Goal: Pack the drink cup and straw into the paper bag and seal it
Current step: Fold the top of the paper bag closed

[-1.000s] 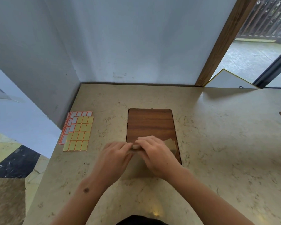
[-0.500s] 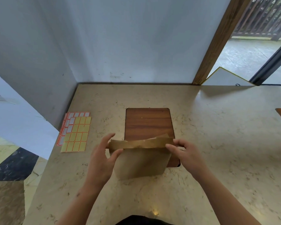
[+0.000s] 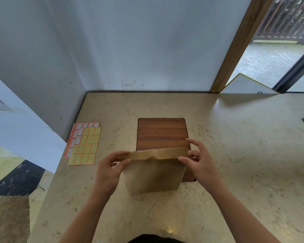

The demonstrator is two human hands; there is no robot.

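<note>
A brown paper bag point(image 3: 154, 174) stands upright on the marble counter, partly over a dark wooden board point(image 3: 162, 133). Its top is folded over into a flat strip. My left hand point(image 3: 111, 170) pinches the left end of that folded strip between thumb and fingers. My right hand point(image 3: 201, 162) pinches the right end, with its other fingers spread above. The cup and the straw do not show anywhere; what is inside the bag is hidden.
Sheets of yellow and white sticker labels point(image 3: 83, 143) with orange borders lie to the left of the board. The counter point(image 3: 235, 155) meets grey walls at the back and left. Its left edge drops to the floor. A white board point(image 3: 244, 85) leans at the back right.
My hands were together over the middle of the bag's top. They have slid apart to its two ends, and the folded strip now shows along the full width.
</note>
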